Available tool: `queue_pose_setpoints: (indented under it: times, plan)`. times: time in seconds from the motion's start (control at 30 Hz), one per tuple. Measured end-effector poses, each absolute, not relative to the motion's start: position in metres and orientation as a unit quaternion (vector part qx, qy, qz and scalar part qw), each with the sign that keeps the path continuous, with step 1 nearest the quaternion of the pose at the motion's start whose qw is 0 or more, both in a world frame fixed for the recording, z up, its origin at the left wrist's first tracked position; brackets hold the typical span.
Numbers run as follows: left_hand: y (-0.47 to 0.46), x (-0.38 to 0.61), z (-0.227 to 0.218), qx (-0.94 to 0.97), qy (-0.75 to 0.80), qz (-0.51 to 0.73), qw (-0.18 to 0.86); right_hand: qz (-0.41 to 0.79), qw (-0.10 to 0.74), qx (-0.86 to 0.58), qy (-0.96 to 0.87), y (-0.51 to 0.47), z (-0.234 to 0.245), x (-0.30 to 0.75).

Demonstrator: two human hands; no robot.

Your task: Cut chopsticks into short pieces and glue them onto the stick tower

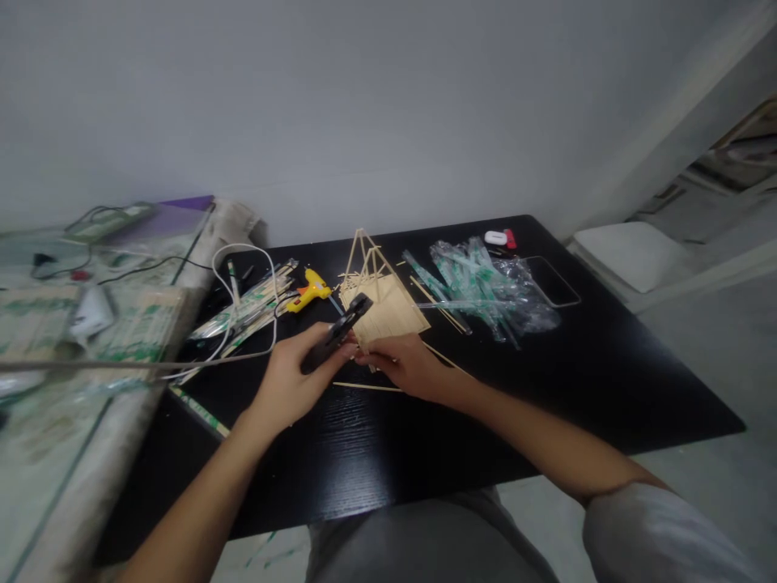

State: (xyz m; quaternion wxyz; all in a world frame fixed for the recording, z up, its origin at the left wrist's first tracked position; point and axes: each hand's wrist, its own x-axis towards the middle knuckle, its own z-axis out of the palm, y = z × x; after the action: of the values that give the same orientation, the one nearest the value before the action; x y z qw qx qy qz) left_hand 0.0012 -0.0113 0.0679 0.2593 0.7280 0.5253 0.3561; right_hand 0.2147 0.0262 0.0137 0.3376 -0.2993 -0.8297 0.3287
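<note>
My left hand [297, 376] is closed around a dark, elongated black tool [333, 334], whose exact kind I cannot make out. Its fingertips come close to those of my right hand [404, 364], which is pinched at the near edge of a model made of thin wooden sticks [388, 312]. What sits between the right fingertips is hidden. The model has a flat panel of sticks laid side by side, with pointed triangular frames [363, 251] rising behind it. Left of the model lies a yellow glue gun [309, 290].
Plastic wrappers [470, 279] with green print and a phone-like dark rectangle [549, 282] lie to the right. A white case [496, 238] is at the back. Packs of sticks [258, 304] and a white cable [274, 304] lie left. Loose sticks [367, 387] lie near my hands.
</note>
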Motion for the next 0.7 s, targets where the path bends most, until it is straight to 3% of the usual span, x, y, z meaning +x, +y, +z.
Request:
queue_pose_setpoints:
  times: [0.13,0.27,0.4,0.7]
  plan:
    - [-0.014,-0.032,0.088,0.785,0.558,0.255,0.083,0.328,0.335,-0.295,-0.833,0.027,0.015,0.215]
    - [-0.015,-0.045,0.1,0.827,0.552,0.105,-0.001,0.327,0.339,-0.289,-0.833,0.027,0.017,0.214]
    - [-0.014,-0.038,0.103,0.846,0.53,0.032,-0.051,0.311,0.335,-0.303,-0.836,0.027,0.016,0.213]
    - [-0.012,-0.031,0.104,0.857,0.507,0.016,-0.087,0.298,0.317,-0.314,-0.844,0.031,0.011,0.214]
